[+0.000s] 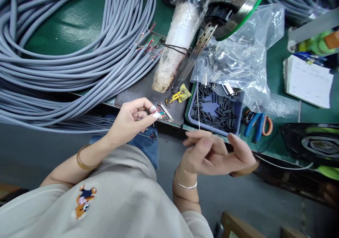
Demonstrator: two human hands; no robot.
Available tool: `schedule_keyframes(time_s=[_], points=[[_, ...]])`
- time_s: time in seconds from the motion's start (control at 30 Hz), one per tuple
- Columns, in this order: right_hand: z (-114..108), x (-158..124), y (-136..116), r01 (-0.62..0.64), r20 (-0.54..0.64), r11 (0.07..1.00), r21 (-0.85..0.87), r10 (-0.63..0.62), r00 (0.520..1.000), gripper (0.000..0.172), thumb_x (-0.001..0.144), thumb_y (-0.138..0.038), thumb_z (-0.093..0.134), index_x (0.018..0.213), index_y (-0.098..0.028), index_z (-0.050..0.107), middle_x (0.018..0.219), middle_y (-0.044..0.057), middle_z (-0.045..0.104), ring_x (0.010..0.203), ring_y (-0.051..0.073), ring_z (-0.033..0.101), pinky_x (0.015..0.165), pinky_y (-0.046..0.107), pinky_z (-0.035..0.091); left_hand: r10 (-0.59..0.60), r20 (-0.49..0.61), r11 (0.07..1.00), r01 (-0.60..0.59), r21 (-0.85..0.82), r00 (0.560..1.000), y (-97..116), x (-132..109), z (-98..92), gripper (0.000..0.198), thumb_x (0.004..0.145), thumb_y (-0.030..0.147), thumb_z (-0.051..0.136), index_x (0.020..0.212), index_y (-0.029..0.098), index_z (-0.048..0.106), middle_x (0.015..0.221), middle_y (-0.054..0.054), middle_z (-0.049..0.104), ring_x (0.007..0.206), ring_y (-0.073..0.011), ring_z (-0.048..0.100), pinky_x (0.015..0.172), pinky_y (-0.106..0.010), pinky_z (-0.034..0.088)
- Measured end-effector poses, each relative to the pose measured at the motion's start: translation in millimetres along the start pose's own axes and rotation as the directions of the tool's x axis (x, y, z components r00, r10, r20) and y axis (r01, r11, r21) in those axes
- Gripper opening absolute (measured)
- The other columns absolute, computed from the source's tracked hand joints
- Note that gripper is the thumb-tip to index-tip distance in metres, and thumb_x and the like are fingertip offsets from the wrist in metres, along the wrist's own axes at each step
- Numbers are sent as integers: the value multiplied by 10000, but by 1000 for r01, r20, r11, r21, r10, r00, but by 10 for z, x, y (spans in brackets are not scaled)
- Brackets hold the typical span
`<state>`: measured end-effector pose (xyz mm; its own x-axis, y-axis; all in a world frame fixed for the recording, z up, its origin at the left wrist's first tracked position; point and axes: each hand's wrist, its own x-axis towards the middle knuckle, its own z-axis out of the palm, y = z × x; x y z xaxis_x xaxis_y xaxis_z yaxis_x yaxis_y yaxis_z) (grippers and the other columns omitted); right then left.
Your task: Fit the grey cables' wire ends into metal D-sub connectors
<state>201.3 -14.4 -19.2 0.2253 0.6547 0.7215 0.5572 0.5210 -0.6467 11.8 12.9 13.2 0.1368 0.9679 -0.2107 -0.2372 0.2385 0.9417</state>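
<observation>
My left hand (132, 119) is closed in a pinch on a small metal connector (164, 112) with coloured wire ends, held just off the bench edge. My right hand (214, 153) is lower and to the right, below the blue tray (188, 105). Its thumb and forefinger pinch a thin strand of wire (198, 107) that rises straight up in front of the tray. The other fingers curl loosely and are slightly blurred.
Large coils of grey cable (66, 54) fill the left of the green bench. The blue tray holds several short black tubes (217, 109). A clear bag of connectors (238, 54), a wrapped white roll (177, 40), blue-handled cutters (255, 123) and a notepad (308, 79) lie around.
</observation>
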Motion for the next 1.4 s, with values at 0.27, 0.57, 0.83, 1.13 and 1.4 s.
schedule_keyframes(time_s=[0.27,0.57,0.83,1.13,1.4], points=[[153,3,-48,-20,270,1000,-15,23,962,171,896,-79,719,965,-223,658,1015,17,801,910,163,788,803,307,663,-4,18,1000,4,16,1000,6,7,0,205,775,256,798,758,153,621,547,59,528,415,-26,403,398,-154,311],[250,5,-2,98,254,995,-11,-92,963,194,879,-62,689,922,-229,601,1092,50,799,902,154,780,780,282,665,159,-114,985,-150,82,981,-44,93,70,134,721,182,780,698,137,657,818,-43,744,697,-95,670,634,-172,546],[296,71,18,70,266,997,35,-77,961,199,890,-65,669,927,-238,578,1101,57,791,934,172,780,771,296,668,219,-142,970,-199,143,965,-27,137,69,115,728,174,773,691,147,668,821,-41,751,629,-83,636,550,-166,508],[321,171,-27,162,217,984,-69,-143,966,195,870,-85,735,914,-234,617,1026,18,812,862,153,782,771,282,643,262,-132,959,-243,144,956,35,142,76,122,722,164,786,678,148,674,805,-31,750,679,-89,671,618,-163,547],[314,131,-12,185,214,980,-71,-167,963,179,882,-109,714,881,-239,592,985,18,817,800,148,779,710,270,630,80,-130,994,-69,83,988,59,157,50,184,669,183,830,647,150,650,792,-40,737,601,-79,594,493,-162,454]])
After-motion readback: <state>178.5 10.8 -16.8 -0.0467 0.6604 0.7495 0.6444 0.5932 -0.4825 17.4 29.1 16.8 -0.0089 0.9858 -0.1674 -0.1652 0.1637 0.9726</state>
